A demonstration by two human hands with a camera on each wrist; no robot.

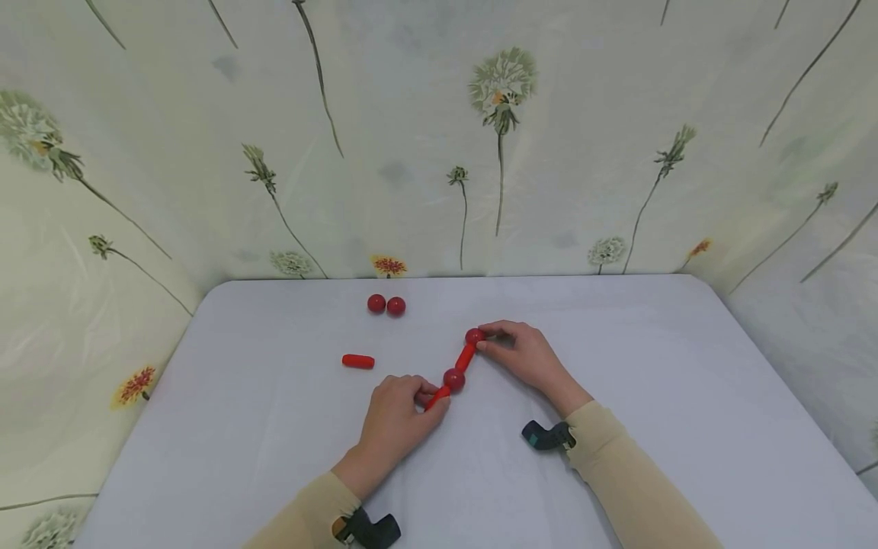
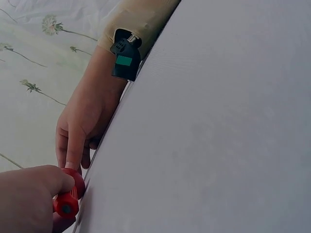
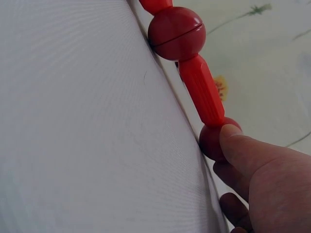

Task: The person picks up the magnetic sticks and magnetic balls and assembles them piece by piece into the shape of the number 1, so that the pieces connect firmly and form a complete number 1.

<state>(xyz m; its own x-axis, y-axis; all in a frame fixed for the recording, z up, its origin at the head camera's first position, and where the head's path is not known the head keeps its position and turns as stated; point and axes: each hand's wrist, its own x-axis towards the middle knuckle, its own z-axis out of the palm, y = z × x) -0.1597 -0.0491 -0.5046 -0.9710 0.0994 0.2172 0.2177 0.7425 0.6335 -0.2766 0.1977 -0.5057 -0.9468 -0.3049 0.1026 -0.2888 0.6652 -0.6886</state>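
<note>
A chain of red balls and rods lies slantwise on the table between the hands. My left hand (image 1: 401,412) pinches the near red rod (image 1: 437,397) between thumb and fingers. That rod meets the middle red ball (image 1: 453,380), from which a second, faceted rod (image 3: 201,90) runs to the far red ball (image 1: 473,336). Thumb and fingertips of my right hand (image 1: 524,354) grip this far ball. A small grey spot shows at the centre of the near rod's free end (image 2: 66,209) in the left wrist view. The right fingers partly hide the far ball.
Two loose red balls (image 1: 376,303) sit side by side near the table's back edge. A single red rod (image 1: 358,361) lies left of the chain. The table (image 1: 240,427) has a white cover, with a flower-printed cloth (image 1: 411,137) behind it. Each wrist carries a dark camera.
</note>
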